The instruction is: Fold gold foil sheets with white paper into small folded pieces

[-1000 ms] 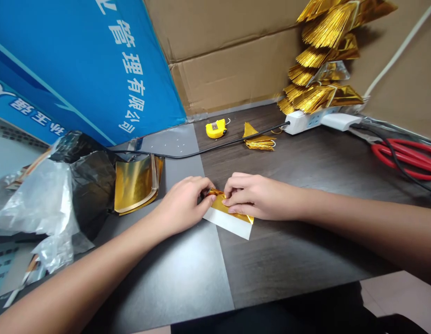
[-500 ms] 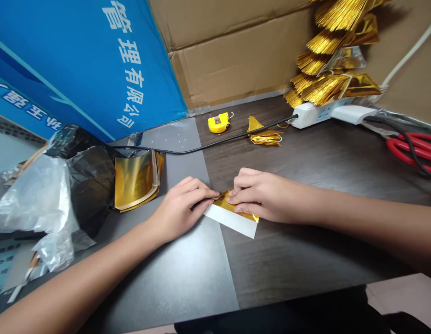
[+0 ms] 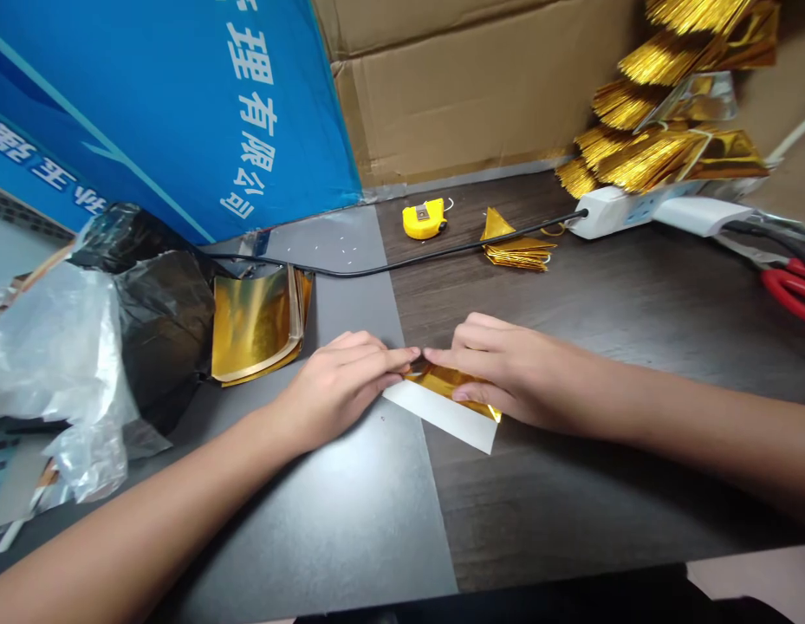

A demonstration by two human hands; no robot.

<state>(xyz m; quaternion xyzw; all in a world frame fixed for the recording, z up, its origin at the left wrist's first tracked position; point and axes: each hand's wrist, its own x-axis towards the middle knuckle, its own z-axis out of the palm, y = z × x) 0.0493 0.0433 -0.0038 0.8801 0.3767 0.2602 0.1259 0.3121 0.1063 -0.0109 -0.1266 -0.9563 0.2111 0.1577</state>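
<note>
A strip of gold foil [image 3: 441,379] lies on a white paper sheet [image 3: 441,418] at the seam of the grey and dark wood desk surfaces [image 3: 402,485]. My right hand [image 3: 506,373] covers the foil's right part, with the thumb on top and the fingers pressing from above. My left hand [image 3: 340,386] lies to the left, its straight fingers reaching the foil's upper left end. The fingertips of both hands nearly meet. Much of the foil is hidden under my hands.
Beyond my hands lie a yellow tape measure [image 3: 424,219], a folded gold fringed piece [image 3: 516,247], and a gold foil stack [image 3: 259,325]. Plastic bags [image 3: 135,338] crowd the left. A power strip [image 3: 616,212], fringed gold pieces [image 3: 662,113] and red scissors [image 3: 792,290] sit right.
My left fingers have straightened from a curled pinch, and my right hand has slid slightly right along the foil. More of the foil's top shows. The whole scene has shifted in view.
</note>
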